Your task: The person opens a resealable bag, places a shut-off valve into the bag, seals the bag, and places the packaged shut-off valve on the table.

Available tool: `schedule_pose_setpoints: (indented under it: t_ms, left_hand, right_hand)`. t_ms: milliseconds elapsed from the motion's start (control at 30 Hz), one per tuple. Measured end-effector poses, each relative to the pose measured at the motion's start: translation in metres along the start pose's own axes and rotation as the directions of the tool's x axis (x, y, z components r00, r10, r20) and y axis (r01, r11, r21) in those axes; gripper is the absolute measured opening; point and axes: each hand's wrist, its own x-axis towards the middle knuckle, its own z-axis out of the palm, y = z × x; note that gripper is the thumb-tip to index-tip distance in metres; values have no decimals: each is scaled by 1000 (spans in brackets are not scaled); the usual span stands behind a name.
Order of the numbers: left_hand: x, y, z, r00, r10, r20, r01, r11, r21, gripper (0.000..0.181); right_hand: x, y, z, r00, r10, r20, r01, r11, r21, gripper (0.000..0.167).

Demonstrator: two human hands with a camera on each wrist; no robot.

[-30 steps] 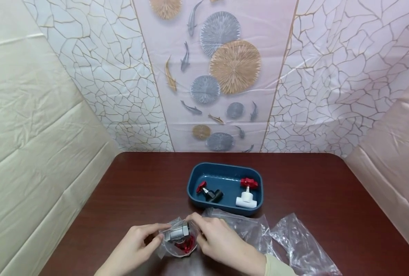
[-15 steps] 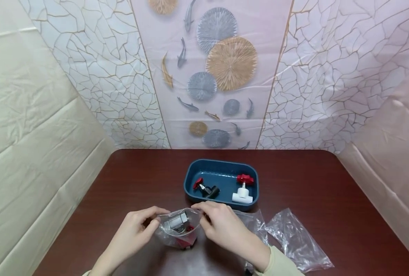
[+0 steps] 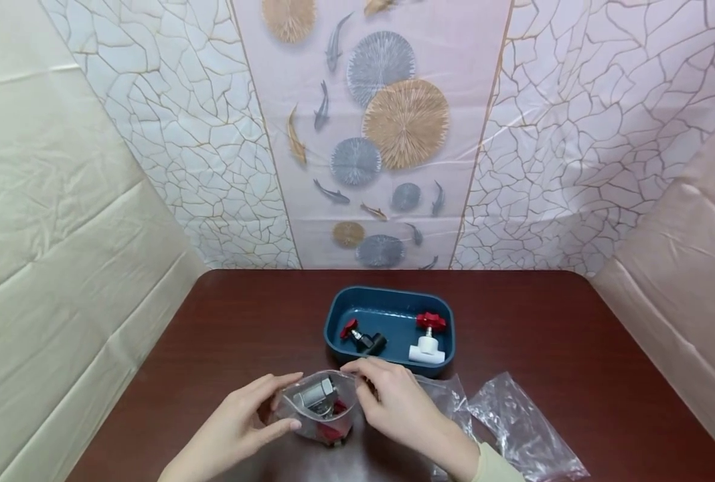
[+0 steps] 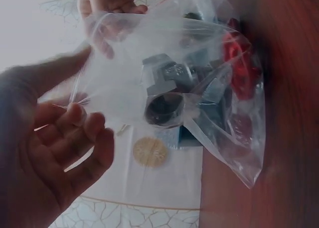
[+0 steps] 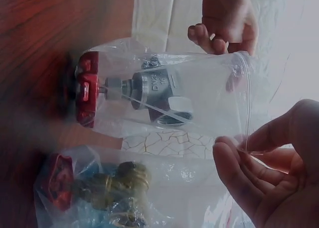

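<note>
A clear plastic bag (image 3: 337, 423) stands on the table with its mouth spread, holding a metal valve (image 3: 316, 395) whose red handwheel (image 5: 87, 89) is at the bottom. My right hand (image 3: 393, 402) pinches the right edge of the bag's mouth between thumb and fingers, as the right wrist view (image 5: 279, 173) also shows. At the left edge of the mouth is my left hand (image 3: 237, 422), its thumb apart from the fingers. In the left wrist view the fingers of my left hand (image 4: 60, 133) bend round the film at the rim.
Behind the bag, a blue tray (image 3: 387, 292) holds a black valve (image 3: 371, 343) and a white valve (image 3: 427, 351), both with red handwheels. Crumpled clear bags (image 3: 523, 425) lie to the right. A bagged brass valve (image 5: 112, 188) shows in the right wrist view.
The bag has been straightened from a tilt toward me, and its mouth is wider. The left thumb has moved away from the fingers along the front of the rim.
</note>
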Motion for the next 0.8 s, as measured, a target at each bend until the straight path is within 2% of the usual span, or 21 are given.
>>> schedule_pose_setpoints:
  t_ms: [133,233,300,400,500,600,700,800]
  left_hand:
    - [1,0,-1,999,-2,-44,4,998,57,39]
    - [1,0,-3,998,-28,-51,32,997,76,33]
    - [2,-1,-4,999,-18,-45,22,995,93,33]
    - [2,-3,-4,998,31,-54,-25,994,105,32]
    - [4,-5,-5,996,68,-58,-62,994,91,25]
    - [5,-6,-6,997,73,-26,-72,996,51,19]
    - [5,-6,-6,996,90,1,-90,996,22,14]
    - [4,-6,-3,994,110,-5,-110,994,15,9]
  right_hand:
    - [-2,1,-3,999,-8,43,6,998,57,25]
    - [-4,2,-4,997,-16,77,9,995,100,25]
    - [-3,2,-4,996,-25,91,13,992,122,24]
    - [-4,4,-4,993,-46,110,31,990,137,25]
    - [-3,6,-4,989,-58,134,38,988,147,27]
    - [-7,7,-7,986,-41,161,13,985,172,29]
    - [-12,9,-8,988,-46,145,23,988,155,30]
    - [-18,11,-8,991,-30,133,11,989,145,31]
